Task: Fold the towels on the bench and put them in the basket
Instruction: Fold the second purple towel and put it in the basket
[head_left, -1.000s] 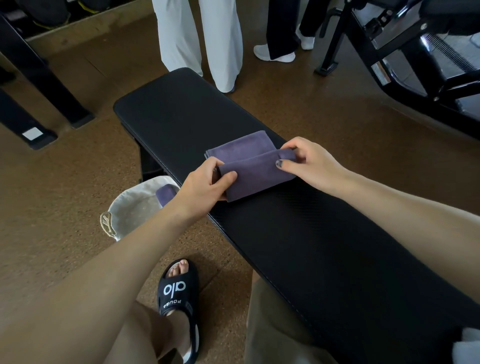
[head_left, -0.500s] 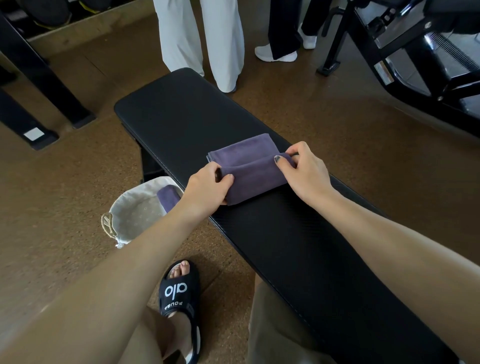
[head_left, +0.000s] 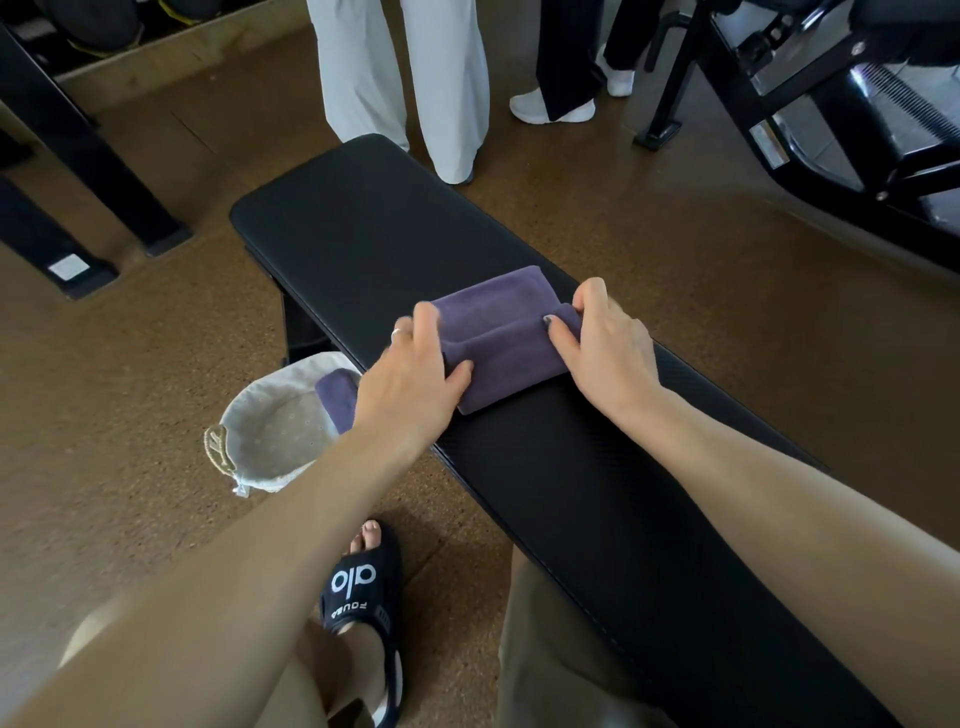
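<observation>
Left of the counter (head_left: 597, 499) sits the basket (head_left: 270, 431) with one towel (head_left: 335, 392) already inside, while the left hand (head_left: 415, 384) and right hand (head_left: 602, 348) each grip an end of the purple towel (head_left: 509, 353) on it — best pressed flat, edges aligned, before lifting.

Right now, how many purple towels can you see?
2. One purple towel lies part-folded on the bench, gripped by the left hand and right hand. A second towel is in the basket; more may be hidden beneath it.
</observation>
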